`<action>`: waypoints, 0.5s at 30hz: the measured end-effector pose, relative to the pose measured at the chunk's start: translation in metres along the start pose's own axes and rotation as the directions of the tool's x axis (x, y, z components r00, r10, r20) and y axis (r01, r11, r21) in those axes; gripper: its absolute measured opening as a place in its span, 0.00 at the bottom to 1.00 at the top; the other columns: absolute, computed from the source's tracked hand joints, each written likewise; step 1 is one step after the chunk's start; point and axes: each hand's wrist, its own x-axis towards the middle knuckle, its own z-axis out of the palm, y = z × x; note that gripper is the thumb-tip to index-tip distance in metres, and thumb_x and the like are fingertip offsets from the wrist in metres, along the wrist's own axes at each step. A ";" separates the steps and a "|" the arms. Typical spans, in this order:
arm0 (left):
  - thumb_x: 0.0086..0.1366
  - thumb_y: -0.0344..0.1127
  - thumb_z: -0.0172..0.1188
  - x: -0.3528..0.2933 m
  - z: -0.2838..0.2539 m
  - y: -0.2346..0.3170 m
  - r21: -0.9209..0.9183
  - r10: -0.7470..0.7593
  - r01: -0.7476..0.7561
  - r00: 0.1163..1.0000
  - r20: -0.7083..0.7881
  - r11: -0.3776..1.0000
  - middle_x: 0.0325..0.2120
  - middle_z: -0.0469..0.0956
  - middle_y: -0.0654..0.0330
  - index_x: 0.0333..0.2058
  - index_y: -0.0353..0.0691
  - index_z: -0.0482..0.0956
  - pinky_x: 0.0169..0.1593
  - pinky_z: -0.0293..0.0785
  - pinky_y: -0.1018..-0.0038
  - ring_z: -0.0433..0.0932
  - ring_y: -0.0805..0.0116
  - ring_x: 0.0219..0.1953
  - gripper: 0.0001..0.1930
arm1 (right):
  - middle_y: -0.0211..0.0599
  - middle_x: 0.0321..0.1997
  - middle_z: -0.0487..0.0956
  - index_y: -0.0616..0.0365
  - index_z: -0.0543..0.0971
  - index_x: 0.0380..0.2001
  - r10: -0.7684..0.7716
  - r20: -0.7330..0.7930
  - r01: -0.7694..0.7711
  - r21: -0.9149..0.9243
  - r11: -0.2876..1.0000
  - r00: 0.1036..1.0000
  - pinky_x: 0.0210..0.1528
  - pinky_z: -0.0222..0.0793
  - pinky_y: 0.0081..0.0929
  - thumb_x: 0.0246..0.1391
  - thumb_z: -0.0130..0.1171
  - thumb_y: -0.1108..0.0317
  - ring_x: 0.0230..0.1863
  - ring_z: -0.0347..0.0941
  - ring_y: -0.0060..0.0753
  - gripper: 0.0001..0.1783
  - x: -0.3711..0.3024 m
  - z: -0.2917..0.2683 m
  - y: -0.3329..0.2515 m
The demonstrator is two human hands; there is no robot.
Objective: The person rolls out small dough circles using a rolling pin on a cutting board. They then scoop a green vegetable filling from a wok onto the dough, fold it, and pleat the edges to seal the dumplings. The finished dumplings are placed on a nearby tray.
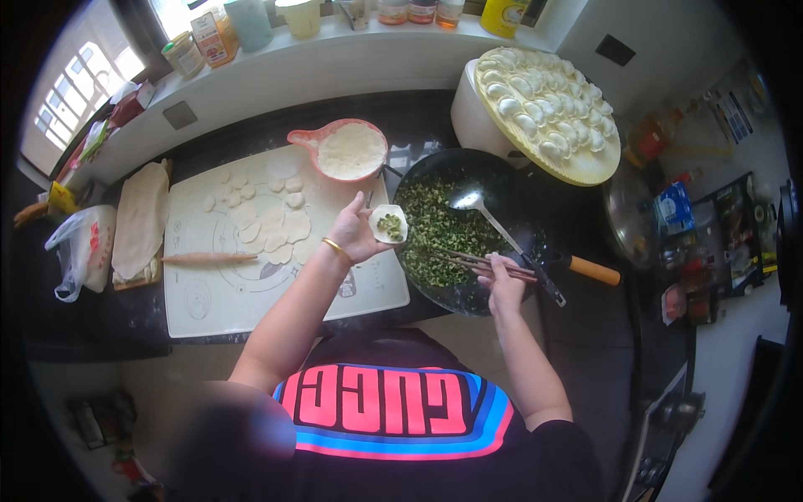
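Pale dough, a round wrapper [391, 209] bearing a little green filling [389, 224], rests in our left hand [355, 232], which holds it near the dark wok [512, 188]. Our right hand [503, 290] is closed round chopsticks [473, 264], their long axis slanting leftward and away from us, tips at the chopped greens [425, 219]; we cannot tell how deep. From this hand, nearer those greens, the wrapper lies left and farther ahead.

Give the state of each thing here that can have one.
Left hand: holding the dumpling wrapper
Dumpling wrapper: unfolded, topped with filling
Right hand: gripping chopsticks
Chopsticks: tips over wok
Wok: holding chopped green filling
Metal ladle: resting in wok
Red bowl: full of flour
Rolling pin: lying on mat
Dumplings on yellow tray: folded
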 end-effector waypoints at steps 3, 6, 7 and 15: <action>0.64 0.59 0.32 -0.004 -0.005 0.000 0.017 0.006 -0.006 0.999 0.040 1.000 0.51 0.63 0.44 0.54 0.27 0.55 0.57 0.59 0.52 0.64 0.49 0.54 0.36 | 0.37 0.31 0.77 0.61 0.72 0.35 0.107 -0.015 -0.105 0.123 0.987 0.994 0.23 0.72 0.17 0.53 0.55 0.66 0.29 0.77 0.31 0.10 0.005 0.008 0.010; 0.64 0.59 0.32 -0.009 -0.010 0.001 0.016 0.014 -0.015 0.998 0.065 1.000 0.49 0.66 0.45 0.52 0.26 0.57 0.57 0.60 0.56 0.65 0.51 0.53 0.36 | 0.39 0.32 0.77 0.62 0.72 0.35 0.174 -0.015 -0.167 0.192 0.967 0.985 0.23 0.72 0.16 0.53 0.55 0.66 0.30 0.77 0.33 0.11 0.006 0.009 0.013; 0.64 0.59 0.32 -0.010 -0.012 0.002 0.006 0.015 -0.015 0.998 0.062 1.000 0.49 0.66 0.45 0.52 0.26 0.57 0.57 0.60 0.56 0.65 0.51 0.53 0.36 | 0.40 0.33 0.77 0.62 0.72 0.35 0.189 -0.011 -0.182 0.213 0.960 0.982 0.23 0.72 0.16 0.53 0.55 0.66 0.30 0.77 0.34 0.11 0.006 0.008 0.014; 0.65 0.58 0.32 -0.018 -0.011 -0.002 -0.072 0.034 -0.034 0.999 0.007 0.997 0.51 0.63 0.44 0.53 0.27 0.56 0.57 0.57 0.51 0.63 0.48 0.55 0.34 | 0.43 0.32 0.78 0.63 0.73 0.32 0.199 0.014 -0.194 0.312 0.930 0.980 0.22 0.73 0.12 0.54 0.54 0.67 0.31 0.77 0.38 0.09 -0.002 -0.001 -0.002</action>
